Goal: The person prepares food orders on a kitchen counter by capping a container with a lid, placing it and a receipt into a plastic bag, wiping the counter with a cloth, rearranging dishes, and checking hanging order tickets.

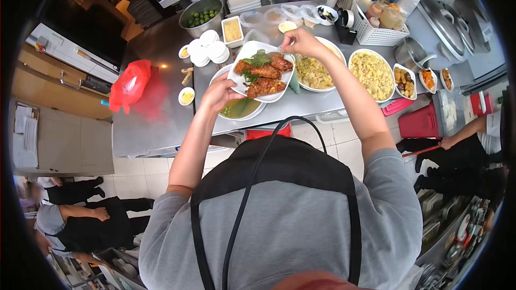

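A white square plate (285, 92) with browned glazed meat pieces (266, 87) and green leaves (259, 58) is tilted over the steel counter. My left hand (219, 94) grips its left edge, thumb on the rim. At the plate's upper right, my right hand (302, 44) has its fingers pinched on a greenish cloth (294, 82) that hangs beside the plate. Partly hidden below the plate is a bowl of green soup (240, 108). To the right stands an oval dish of yellow food (316, 73).
Another yellow dish (372, 75) sits further right. Small white saucers (217, 52) are stacked left of the plate, near a pot of green fruit (202, 19). A red plastic bag (130, 86) lies at left. Other people stand at both sides behind.
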`<action>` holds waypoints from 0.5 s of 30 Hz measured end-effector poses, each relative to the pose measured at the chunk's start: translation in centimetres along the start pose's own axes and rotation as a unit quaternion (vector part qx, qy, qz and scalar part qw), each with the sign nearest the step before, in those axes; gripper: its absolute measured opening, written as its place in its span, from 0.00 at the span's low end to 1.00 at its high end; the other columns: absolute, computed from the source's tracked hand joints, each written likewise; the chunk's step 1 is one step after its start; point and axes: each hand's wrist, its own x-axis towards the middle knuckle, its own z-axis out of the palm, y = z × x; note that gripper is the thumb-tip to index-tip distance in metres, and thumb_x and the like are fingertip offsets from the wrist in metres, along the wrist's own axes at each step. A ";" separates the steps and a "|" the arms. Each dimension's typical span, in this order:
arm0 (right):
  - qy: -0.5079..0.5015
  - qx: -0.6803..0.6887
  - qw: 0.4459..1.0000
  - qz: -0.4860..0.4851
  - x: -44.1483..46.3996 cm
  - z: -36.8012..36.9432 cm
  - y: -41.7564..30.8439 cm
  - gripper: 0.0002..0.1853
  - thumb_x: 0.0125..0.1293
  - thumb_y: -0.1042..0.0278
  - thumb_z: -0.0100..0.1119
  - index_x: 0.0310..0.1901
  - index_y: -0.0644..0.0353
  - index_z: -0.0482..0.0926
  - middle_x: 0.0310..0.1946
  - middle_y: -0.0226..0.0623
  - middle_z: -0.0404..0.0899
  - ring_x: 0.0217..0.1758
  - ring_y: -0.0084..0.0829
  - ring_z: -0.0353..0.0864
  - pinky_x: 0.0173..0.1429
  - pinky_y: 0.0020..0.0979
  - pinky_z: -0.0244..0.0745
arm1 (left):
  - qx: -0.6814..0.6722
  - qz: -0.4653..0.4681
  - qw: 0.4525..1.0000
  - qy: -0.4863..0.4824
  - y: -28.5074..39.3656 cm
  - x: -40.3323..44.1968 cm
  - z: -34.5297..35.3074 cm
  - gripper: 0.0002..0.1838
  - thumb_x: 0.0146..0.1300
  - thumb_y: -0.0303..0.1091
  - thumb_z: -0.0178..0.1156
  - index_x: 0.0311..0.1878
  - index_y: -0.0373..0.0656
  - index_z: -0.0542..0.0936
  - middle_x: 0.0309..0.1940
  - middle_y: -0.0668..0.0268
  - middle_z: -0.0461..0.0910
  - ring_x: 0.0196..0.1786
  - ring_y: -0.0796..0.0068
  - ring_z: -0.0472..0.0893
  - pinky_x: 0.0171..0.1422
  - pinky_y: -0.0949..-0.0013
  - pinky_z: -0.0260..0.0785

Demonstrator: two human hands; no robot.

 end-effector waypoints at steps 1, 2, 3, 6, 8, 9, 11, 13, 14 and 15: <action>-0.001 0.002 1.000 0.000 -0.1 0.1 -0.2 0.05 0.49 0.72 0.62 0.23 0.61 0.75 0.22 0.29 0.76 0.26 0.17 0.72 0.29 0.21 0.67 | -0.017 0.009 1.000 0.006 -0.3 0.1 0.1 0.24 0.52 0.20 0.41 0.55 0.33 0.62 0.43 0.55 0.72 0.38 0.65 0.78 0.37 0.69 0.76; 0.039 -0.029 0.999 0.011 -0.4 0.2 -0.4 0.05 0.48 0.73 0.62 0.22 0.62 0.74 0.21 0.30 0.76 0.25 0.18 0.72 0.28 0.21 0.66 | -0.035 0.019 0.999 0.012 -0.5 0.3 0.2 0.22 0.52 0.20 0.41 0.54 0.32 0.64 0.41 0.54 0.73 0.37 0.65 0.79 0.36 0.70 0.77; 0.079 -0.060 0.995 0.022 -0.7 0.3 -0.6 0.06 0.47 0.73 0.61 0.21 0.63 0.74 0.19 0.30 0.76 0.23 0.18 0.72 0.27 0.21 0.66 | -0.035 0.018 0.999 0.013 -0.8 0.5 0.1 0.22 0.52 0.20 0.41 0.54 0.32 0.64 0.41 0.54 0.73 0.37 0.65 0.79 0.36 0.70 0.77; 0.152 -0.050 0.985 0.060 -1.6 1.3 0.3 0.07 0.47 0.72 0.62 0.20 0.64 0.74 0.18 0.31 0.75 0.21 0.18 0.72 0.25 0.20 0.66 | -0.067 0.013 0.997 0.023 -1.7 0.9 0.2 0.22 0.52 0.20 0.40 0.54 0.32 0.63 0.42 0.53 0.73 0.37 0.64 0.78 0.36 0.69 0.77; 0.182 -0.011 0.981 0.070 -2.1 2.3 1.5 0.07 0.47 0.72 0.62 0.20 0.64 0.74 0.18 0.30 0.75 0.21 0.18 0.71 0.25 0.20 0.66 | -0.081 0.020 0.996 0.042 -2.1 1.2 0.3 0.22 0.52 0.19 0.40 0.53 0.31 0.63 0.43 0.53 0.72 0.39 0.62 0.78 0.38 0.67 0.77; 0.212 0.027 0.974 0.078 -2.3 2.7 2.1 0.07 0.48 0.72 0.63 0.20 0.64 0.74 0.18 0.30 0.75 0.20 0.17 0.71 0.25 0.20 0.67 | -0.081 0.019 0.996 0.042 -2.2 1.3 0.5 0.22 0.52 0.19 0.40 0.53 0.31 0.63 0.43 0.53 0.72 0.39 0.62 0.78 0.38 0.67 0.77; 0.234 0.091 0.964 0.086 -2.8 3.5 2.6 0.09 0.46 0.65 0.62 0.19 0.61 0.76 0.17 0.32 0.75 0.21 0.21 0.73 0.29 0.24 0.67 | -0.115 0.022 0.992 0.046 -2.6 1.4 0.7 0.21 0.53 0.19 0.40 0.53 0.30 0.62 0.44 0.52 0.71 0.41 0.61 0.77 0.38 0.67 0.77; 0.252 0.194 0.943 0.098 -3.6 4.5 2.7 0.09 0.46 0.66 0.63 0.19 0.62 0.76 0.16 0.31 0.75 0.20 0.18 0.71 0.26 0.23 0.66 | -0.118 0.020 0.992 0.051 -2.9 1.7 0.7 0.22 0.53 0.20 0.39 0.54 0.32 0.61 0.46 0.52 0.70 0.42 0.61 0.77 0.40 0.66 0.76; 0.260 0.211 0.937 0.095 -3.8 5.0 2.6 0.08 0.47 0.68 0.63 0.20 0.62 0.76 0.15 0.30 0.75 0.18 0.18 0.70 0.25 0.22 0.65 | -0.121 0.019 0.991 0.055 -2.9 1.9 0.8 0.23 0.54 0.20 0.38 0.56 0.33 0.60 0.48 0.52 0.70 0.44 0.60 0.76 0.41 0.66 0.76; 0.261 0.212 0.937 0.097 -4.1 5.2 2.5 0.08 0.47 0.68 0.63 0.20 0.62 0.76 0.15 0.30 0.75 0.18 0.18 0.70 0.25 0.22 0.65 | -0.120 0.017 0.991 0.054 -2.9 2.0 0.7 0.23 0.54 0.20 0.38 0.56 0.33 0.60 0.48 0.52 0.70 0.44 0.60 0.76 0.41 0.66 0.76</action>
